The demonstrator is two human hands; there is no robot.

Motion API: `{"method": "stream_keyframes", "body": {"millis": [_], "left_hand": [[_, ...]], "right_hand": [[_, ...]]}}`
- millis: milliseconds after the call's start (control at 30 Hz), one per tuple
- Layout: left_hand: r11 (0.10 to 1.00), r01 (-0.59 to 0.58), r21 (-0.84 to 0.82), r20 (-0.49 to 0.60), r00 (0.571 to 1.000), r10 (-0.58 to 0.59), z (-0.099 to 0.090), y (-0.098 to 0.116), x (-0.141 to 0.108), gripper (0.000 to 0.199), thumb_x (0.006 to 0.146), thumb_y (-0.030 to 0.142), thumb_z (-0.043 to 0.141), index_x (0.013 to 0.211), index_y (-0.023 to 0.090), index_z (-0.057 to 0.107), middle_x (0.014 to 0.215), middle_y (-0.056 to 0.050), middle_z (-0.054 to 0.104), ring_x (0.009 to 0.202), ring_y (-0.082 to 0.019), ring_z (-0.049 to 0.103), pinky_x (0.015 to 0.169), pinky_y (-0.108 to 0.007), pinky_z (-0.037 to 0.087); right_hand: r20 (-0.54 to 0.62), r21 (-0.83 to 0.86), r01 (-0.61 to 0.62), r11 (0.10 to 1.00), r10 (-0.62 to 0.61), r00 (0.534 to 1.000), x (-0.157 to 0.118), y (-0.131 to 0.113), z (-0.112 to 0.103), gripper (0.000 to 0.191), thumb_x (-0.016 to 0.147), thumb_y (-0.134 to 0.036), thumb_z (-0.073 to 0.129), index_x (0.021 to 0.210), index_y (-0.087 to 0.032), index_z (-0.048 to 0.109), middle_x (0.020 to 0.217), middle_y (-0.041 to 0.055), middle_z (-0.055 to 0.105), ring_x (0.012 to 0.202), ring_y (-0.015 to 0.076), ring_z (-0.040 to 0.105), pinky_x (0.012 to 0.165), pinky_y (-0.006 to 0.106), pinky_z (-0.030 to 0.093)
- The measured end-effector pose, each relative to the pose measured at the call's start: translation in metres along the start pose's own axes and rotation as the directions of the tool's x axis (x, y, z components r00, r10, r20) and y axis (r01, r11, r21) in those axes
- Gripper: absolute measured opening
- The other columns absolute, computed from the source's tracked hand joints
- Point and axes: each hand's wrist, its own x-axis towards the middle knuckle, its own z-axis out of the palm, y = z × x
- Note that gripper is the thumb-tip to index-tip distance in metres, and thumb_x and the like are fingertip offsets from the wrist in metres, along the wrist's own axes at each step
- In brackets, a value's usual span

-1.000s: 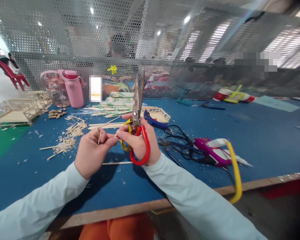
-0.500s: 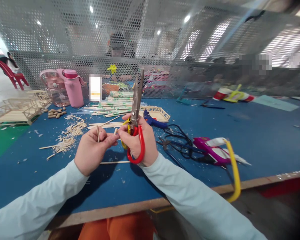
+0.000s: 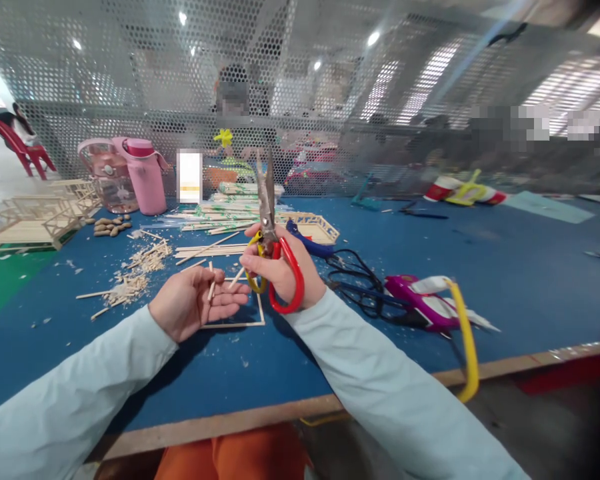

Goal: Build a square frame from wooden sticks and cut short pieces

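My left hand [image 3: 177, 307] is turned palm up above the table, its fingers loosely stretched. A short wooden stick piece [image 3: 211, 290] rests by its thumb and fingers. My right hand [image 3: 280, 273] holds scissors [image 3: 267, 210] with one red and one yellow handle loop, blades pointing up and slightly apart. Between its thumb and fingers it also pinches another short stick piece [image 3: 237, 277], over the left fingertips. Below the hands a thin stick frame [image 3: 261, 311] lies on the table, partly hidden by the left hand.
Stick offcuts [image 3: 150, 257], peanuts [image 3: 111, 227] and pink bottles [image 3: 147, 180] are at the left. Stick bundles [image 3: 225, 213] lie behind the hands. A blue glue gun [image 3: 310, 241] and a purple glue gun [image 3: 415, 303] with cables lie to the right. Perforated metal screen [image 3: 180, 87] behind.
My left hand has opened from a pinch to palm up. My right hand has drawn slightly right with the scissors and a stick piece, uncovering the frame's corner.
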Motion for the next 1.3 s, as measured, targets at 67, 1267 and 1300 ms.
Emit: {"method": "stream_keyframes", "body": {"millis": [67,1267,1300], "left_hand": [[0.999,0.038,0.025,-0.029,0.999,-0.038,0.000,0.001,0.000,0.016,0.081,0.015,0.041,0.070,0.013,0.054,0.076,-0.015,0.069,0.061,-0.015,0.067,0.054,-0.021,0.054],[0.924,-0.172,0.342,0.203,0.973,0.106,-0.006,-0.014,0.007,0.029,0.066,0.036,0.071,0.065,0.010,0.059,0.049,0.002,0.054,0.038,-0.002,0.043,0.038,-0.011,0.033],[0.927,-0.174,0.334,0.200,0.974,0.111,-0.005,-0.013,0.006,0.027,0.067,0.034,0.071,0.065,0.010,0.059,0.050,0.002,0.055,0.039,-0.002,0.044,0.037,-0.012,0.034]], "right_hand": [[0.051,0.006,-0.038,0.999,0.037,0.998,0.002,0.003,-0.003,0.037,0.058,-0.019,0.069,0.090,-0.017,0.051,0.062,-0.0061,0.054,0.052,0.0080,0.051,0.052,0.023,0.043],[0.229,0.069,-0.021,0.997,0.005,0.973,-0.001,0.013,0.003,0.033,0.063,-0.020,0.067,0.091,-0.018,0.050,0.059,-0.0078,0.052,0.043,0.0065,0.049,0.045,0.021,0.043],[0.235,0.060,-0.026,0.998,0.011,0.972,0.000,0.013,0.003,0.033,0.063,-0.020,0.067,0.091,-0.018,0.050,0.059,-0.0077,0.052,0.042,0.0066,0.049,0.044,0.021,0.043]]}}
